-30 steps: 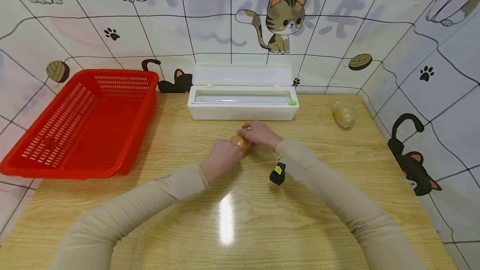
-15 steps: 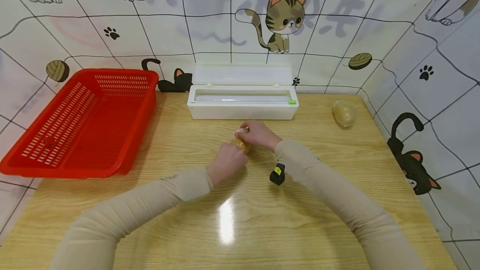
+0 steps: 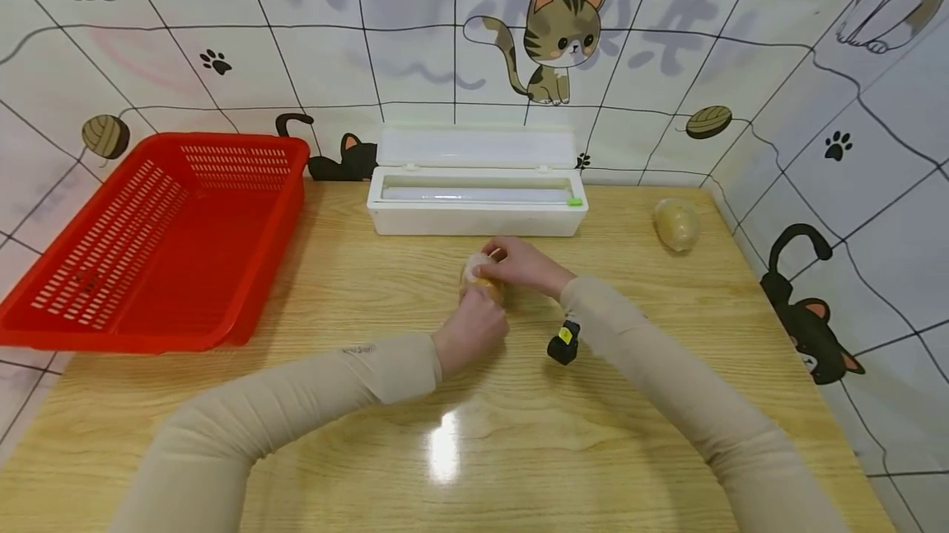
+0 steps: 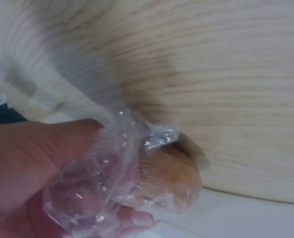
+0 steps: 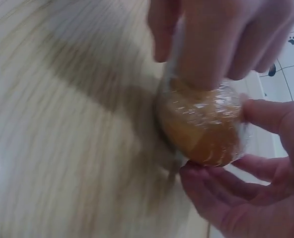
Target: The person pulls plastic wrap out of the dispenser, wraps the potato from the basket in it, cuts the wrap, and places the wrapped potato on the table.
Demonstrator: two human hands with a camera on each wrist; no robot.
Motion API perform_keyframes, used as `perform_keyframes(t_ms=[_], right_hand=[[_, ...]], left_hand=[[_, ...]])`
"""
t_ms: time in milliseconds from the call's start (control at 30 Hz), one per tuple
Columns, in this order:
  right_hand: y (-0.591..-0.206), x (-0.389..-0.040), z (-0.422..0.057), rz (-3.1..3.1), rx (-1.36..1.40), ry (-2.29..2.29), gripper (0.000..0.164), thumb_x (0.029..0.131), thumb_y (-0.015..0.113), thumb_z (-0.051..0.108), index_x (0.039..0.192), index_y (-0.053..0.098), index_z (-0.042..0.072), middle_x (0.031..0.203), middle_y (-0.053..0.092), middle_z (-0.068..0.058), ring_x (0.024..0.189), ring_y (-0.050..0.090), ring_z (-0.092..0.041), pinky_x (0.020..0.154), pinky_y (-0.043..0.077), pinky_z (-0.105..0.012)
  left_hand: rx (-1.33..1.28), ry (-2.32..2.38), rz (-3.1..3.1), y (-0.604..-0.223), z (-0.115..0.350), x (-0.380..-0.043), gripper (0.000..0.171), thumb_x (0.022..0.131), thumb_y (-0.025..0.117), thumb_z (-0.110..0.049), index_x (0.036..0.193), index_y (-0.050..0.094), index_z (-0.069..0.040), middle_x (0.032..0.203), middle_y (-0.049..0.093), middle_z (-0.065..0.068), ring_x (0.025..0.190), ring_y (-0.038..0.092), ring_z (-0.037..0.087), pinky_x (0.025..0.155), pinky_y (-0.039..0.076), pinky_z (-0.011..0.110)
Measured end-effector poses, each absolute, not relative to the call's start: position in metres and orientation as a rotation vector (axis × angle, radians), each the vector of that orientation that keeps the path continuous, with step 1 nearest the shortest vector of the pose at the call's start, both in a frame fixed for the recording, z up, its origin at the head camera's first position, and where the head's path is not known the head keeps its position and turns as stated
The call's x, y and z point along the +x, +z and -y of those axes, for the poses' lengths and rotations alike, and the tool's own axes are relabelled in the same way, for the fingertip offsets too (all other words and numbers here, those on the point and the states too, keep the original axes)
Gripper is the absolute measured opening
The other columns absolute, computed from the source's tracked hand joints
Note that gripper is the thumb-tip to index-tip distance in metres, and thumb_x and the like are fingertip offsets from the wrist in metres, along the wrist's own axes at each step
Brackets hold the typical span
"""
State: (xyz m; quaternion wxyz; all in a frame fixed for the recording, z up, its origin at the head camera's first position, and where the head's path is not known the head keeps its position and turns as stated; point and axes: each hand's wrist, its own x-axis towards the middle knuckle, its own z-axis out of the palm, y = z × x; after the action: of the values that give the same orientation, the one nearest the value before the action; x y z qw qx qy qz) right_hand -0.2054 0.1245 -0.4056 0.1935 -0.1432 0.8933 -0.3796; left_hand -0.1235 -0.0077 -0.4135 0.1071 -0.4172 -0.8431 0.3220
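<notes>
A round orange-brown fruit or vegetable (image 5: 201,129), its exact kind unclear, sits wrapped in cling film (image 4: 110,168) low over the table, in front of the white box. My left hand (image 3: 470,329) pinches a gathered, crinkled bunch of the loose film between thumb and fingers, as the left wrist view shows. On the far right side, my right hand (image 3: 522,265) holds the wrapped thing, with the thumb on one side and the fingers on the other. In the head view both hands partly hide it.
Behind the hands stands a long white cling film dispenser (image 3: 478,218), lid up, a roll inside. A red plastic basket (image 3: 245,302) is at the left. Another film-wrapped round yellowish thing (image 3: 676,225) lies at the back right. Patterned cloth walls border the wooden table (image 3: 593,451).
My left hand has moved right and slightly nearer, turning about the wrapped thing and drawing up the film. My right hand stays at it, shifted slightly right.
</notes>
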Motion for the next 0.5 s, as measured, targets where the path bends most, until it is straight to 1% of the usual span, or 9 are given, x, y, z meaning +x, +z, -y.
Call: perform_keyframes(t_ms=[100, 167, 233, 333, 400, 467, 500], right_hand=[[-0.413, -0.204, -0.128, -2.499, -0.435, -1.155, 0.049, 0.093, 0.066, 0.03, 0.131, 0.048, 0.005, 0.127, 0.054, -0.02, 0.113, 0.056, -0.033, 0.092, 0.046, -0.043], [-0.417, -0.202, -0.129, -2.507, -0.485, -1.212, 0.046, 0.094, 0.065, 0.026, 0.13, 0.047, 0.006, 0.129, 0.052, -0.021, 0.111, 0.057, -0.036, 0.09, 0.048, -0.044], [-0.42, -0.2, -0.131, -2.515, -0.529, -1.233, 0.04, 0.095, 0.064, 0.025, 0.128, 0.047, 0.009, 0.129, 0.051, -0.02, 0.11, 0.059, -0.036, 0.088, 0.049, -0.044], [-0.422, -0.201, -0.135, -2.48, -0.619, -1.229, 0.031, 0.096, 0.062, 0.016, 0.123, 0.05, 0.01, 0.133, 0.05, -0.018, 0.113, 0.057, -0.036, 0.09, 0.048, -0.044], [-0.421, -0.202, -0.139, -2.425, -0.639, -1.228, 0.032, 0.095, 0.061, 0.011, 0.124, 0.048, 0.011, 0.136, 0.048, -0.017, 0.117, 0.055, -0.036, 0.093, 0.046, -0.044], [-0.421, -0.203, -0.142, -2.377, -0.669, -1.245, 0.034, 0.094, 0.06, 0.004, 0.125, 0.047, 0.009, 0.138, 0.046, -0.018, 0.12, 0.051, -0.037, 0.096, 0.044, -0.045], [-0.42, -0.203, -0.142, -2.365, -0.669, -1.251, 0.034, 0.093, 0.06, 0.003, 0.124, 0.047, 0.009, 0.138, 0.046, -0.017, 0.121, 0.051, -0.037, 0.097, 0.043, -0.046]], left_hand=[[-1.267, 0.941, 2.474, -0.411, 0.011, -0.125, 0.02, 0.096, 0.057, -0.018, 0.083, 0.071, -0.024, 0.074, 0.059, -0.009, 0.067, 0.048, 0.014, 0.063, 0.042, 0.03], [-1.314, 0.901, 2.43, -0.411, 0.015, -0.129, 0.019, 0.095, 0.058, -0.018, 0.087, 0.074, -0.023, 0.079, 0.064, -0.007, 0.072, 0.052, 0.015, 0.064, 0.043, 0.03], [-1.362, 0.868, 2.386, -0.41, 0.019, -0.134, 0.019, 0.095, 0.059, -0.017, 0.088, 0.075, -0.024, 0.084, 0.067, -0.006, 0.077, 0.056, 0.015, 0.066, 0.045, 0.03], [-1.416, 0.822, 2.344, -0.41, 0.021, -0.139, 0.019, 0.093, 0.06, -0.016, 0.088, 0.075, -0.025, 0.086, 0.068, -0.005, 0.08, 0.057, 0.014, 0.065, 0.047, 0.028], [-1.43, 0.825, 2.363, -0.409, 0.019, -0.14, 0.019, 0.094, 0.059, -0.016, 0.089, 0.075, -0.025, 0.087, 0.068, -0.006, 0.081, 0.058, 0.013, 0.063, 0.046, 0.026], [-1.432, 0.83, 2.376, -0.408, 0.017, -0.139, 0.019, 0.093, 0.059, -0.018, 0.087, 0.075, -0.026, 0.084, 0.068, -0.008, 0.078, 0.057, 0.01, 0.059, 0.044, 0.024], [-1.432, 0.838, 2.385, -0.407, 0.016, -0.139, 0.02, 0.093, 0.059, -0.018, 0.087, 0.075, -0.027, 0.083, 0.067, -0.008, 0.077, 0.057, 0.01, 0.057, 0.044, 0.023]])
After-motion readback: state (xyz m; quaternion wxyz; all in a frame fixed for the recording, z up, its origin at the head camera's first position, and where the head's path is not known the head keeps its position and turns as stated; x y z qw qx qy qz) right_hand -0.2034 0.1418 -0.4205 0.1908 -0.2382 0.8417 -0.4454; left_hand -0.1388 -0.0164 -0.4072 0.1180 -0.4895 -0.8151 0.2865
